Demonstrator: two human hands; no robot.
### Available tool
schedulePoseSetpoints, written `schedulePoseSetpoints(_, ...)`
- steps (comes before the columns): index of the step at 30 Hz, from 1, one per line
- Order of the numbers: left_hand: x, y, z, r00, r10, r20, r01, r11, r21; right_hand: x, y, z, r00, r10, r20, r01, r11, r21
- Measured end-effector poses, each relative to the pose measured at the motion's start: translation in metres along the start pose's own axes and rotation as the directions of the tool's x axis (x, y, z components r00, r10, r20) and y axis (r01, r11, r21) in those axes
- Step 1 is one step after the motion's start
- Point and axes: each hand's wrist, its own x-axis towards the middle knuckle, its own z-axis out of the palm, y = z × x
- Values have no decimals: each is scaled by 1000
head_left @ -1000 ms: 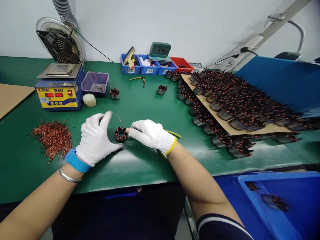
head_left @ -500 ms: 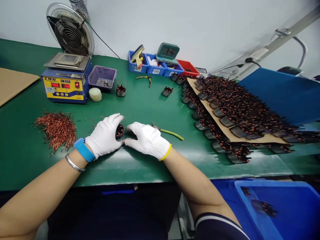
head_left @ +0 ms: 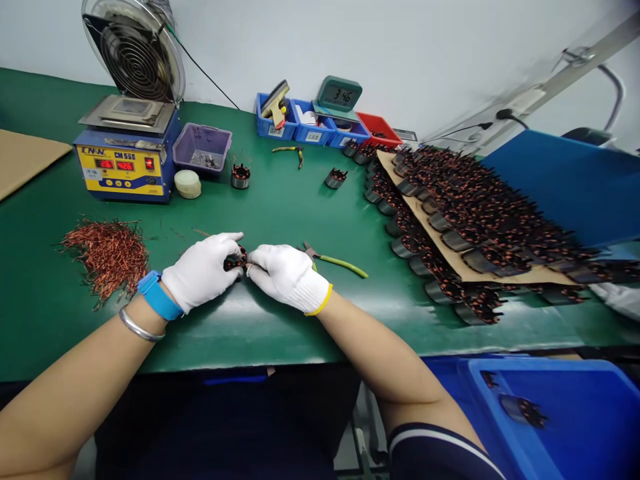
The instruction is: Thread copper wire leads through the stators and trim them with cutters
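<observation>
My left hand [head_left: 203, 272], in a white glove, is closed round a small motor stator [head_left: 235, 260] with black and copper parts, low over the green table. Most of the stator is hidden by the fingers. My right hand [head_left: 285, 270], gloved too, pinches thumb against finger at the stator's right edge; what lies between those fingertips is too small to make out. Just right of this hand lie green-handled cutters [head_left: 343, 265]. Left of my left wrist is a heap of cut copper wires [head_left: 111, 259].
A solder pot [head_left: 125, 167] stands back left, beside a purple bin [head_left: 203, 143] and a round pale block [head_left: 188, 185]. Two single stators [head_left: 241, 177] stand farther back near yellow-handled pliers [head_left: 290, 151]. Stacked stators [head_left: 465, 207] on cardboard fill the right. A blue crate [head_left: 565, 400] sits below.
My right hand has moved slightly left to the stator, its fingers now closed in a pinch. My left hand has shifted a little left. The camera view has shifted slightly.
</observation>
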Motion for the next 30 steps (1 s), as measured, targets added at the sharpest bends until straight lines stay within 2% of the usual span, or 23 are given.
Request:
schedulePoseSetpoints(5, -2, 4, 4, 999, -38, -30, 37, 999, -31, 3, 6, 3, 999, 50, -3, -48, 973, 225)
schedulePoseSetpoints(8, -1, 5, 4, 999, -41, -35, 40, 999, -32, 2, 8, 5, 999, 43, -11, -38, 962, 272)
schedulePoseSetpoints(15, 2, 3, -1, 998, -48, 34, 50, 998, -39, 1, 8, 4, 999, 38, -6, -35, 962, 272)
schedulePoseSetpoints(24, 5, 3, -1, 997, 25, 74, -29, 998, 48, 1, 3, -3, 997, 47, 63, -52, 994, 91)
schedulePoseSetpoints(30, 7, 3, -3, 993, -107, 46, 105, 993, 50, 4, 13, -7, 990, 74, 122, -92, 985, 146)
